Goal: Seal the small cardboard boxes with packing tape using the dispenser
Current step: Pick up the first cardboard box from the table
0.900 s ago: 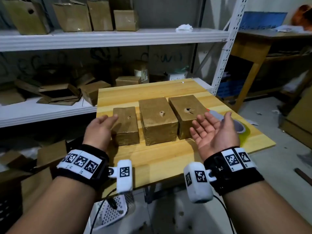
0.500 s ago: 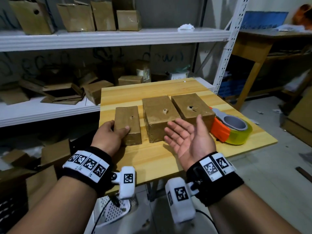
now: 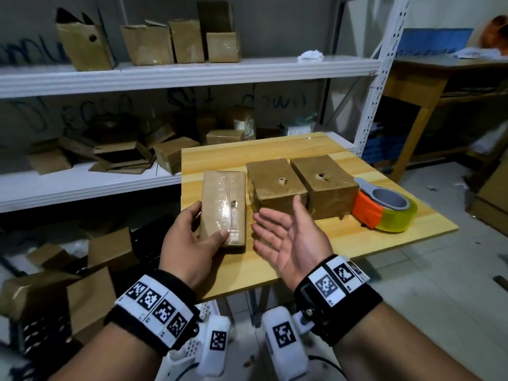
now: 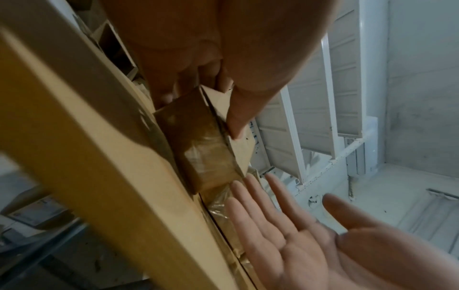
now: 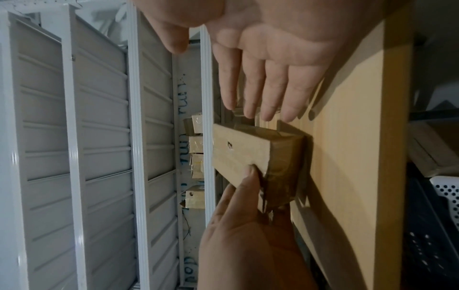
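Three small cardboard boxes stand in a row on the wooden table (image 3: 343, 237). My left hand (image 3: 192, 237) grips the leftmost box (image 3: 224, 207), thumb on its taped top and fingers round its left side; the near end is tilted up off the table. The same box (image 4: 206, 145) (image 5: 248, 153) shows in both wrist views. My right hand (image 3: 286, 237) hovers palm up, fingers straight, just right of that box and in front of the middle box (image 3: 275, 182). The right box (image 3: 323, 180) stands beside the orange tape dispenser (image 3: 384, 207) with its yellowish roll.
White metal shelving (image 3: 192, 72) behind and left of the table carries several more cardboard boxes. More boxes (image 3: 90, 273) lie on the floor at left. A wooden desk (image 3: 417, 86) stands at the back right. The table's near edge is right by my wrists.
My left hand closed round the leftmost box and lifted its near end. My right hand moved left from in front of the right box to beside the held box, uncovering the dispenser.
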{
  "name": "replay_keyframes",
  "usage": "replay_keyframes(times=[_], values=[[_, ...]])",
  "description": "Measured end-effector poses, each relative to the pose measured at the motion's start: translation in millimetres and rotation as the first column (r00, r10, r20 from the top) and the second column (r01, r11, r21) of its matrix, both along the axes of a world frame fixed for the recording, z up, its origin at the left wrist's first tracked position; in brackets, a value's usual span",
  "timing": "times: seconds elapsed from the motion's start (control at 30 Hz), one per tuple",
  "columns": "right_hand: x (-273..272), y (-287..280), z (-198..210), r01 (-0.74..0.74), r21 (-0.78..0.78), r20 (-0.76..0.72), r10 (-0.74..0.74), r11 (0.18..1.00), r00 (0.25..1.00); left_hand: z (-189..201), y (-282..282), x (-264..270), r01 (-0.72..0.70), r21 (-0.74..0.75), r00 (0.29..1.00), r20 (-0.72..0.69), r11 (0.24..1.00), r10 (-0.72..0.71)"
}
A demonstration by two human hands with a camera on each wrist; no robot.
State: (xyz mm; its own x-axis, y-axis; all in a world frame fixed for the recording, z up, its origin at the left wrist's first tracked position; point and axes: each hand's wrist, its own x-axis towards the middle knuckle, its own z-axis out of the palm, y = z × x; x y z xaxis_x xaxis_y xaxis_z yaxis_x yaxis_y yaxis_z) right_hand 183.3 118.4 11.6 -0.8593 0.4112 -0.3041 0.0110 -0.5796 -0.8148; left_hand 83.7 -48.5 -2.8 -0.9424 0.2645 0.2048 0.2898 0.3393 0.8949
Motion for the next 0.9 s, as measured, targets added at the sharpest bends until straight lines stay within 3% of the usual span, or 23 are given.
replay_keyframes(times=[0.33, 0.6, 0.9], values=[[12, -16, -4, 0.062, 0.011, -0.096, -0.061, 0.998, 0.994, 6, -15, 21, 0.107, 0.135, 0.994, 0.014, 0.985, -0.109], [23, -12, -1, 0.113, 0.158, -0.166, -0.087, 0.981, 0.982, 12, -14, 30, 0.246, 0.306, 0.948, 0.12, 0.92, -0.293], [18, -3, -13, 0.16, 0.244, -0.19, -0.114, 0.957, 0.975, 7, -1, 35, 0.348, 0.317, 0.909, 0.117, 0.882, -0.4]])
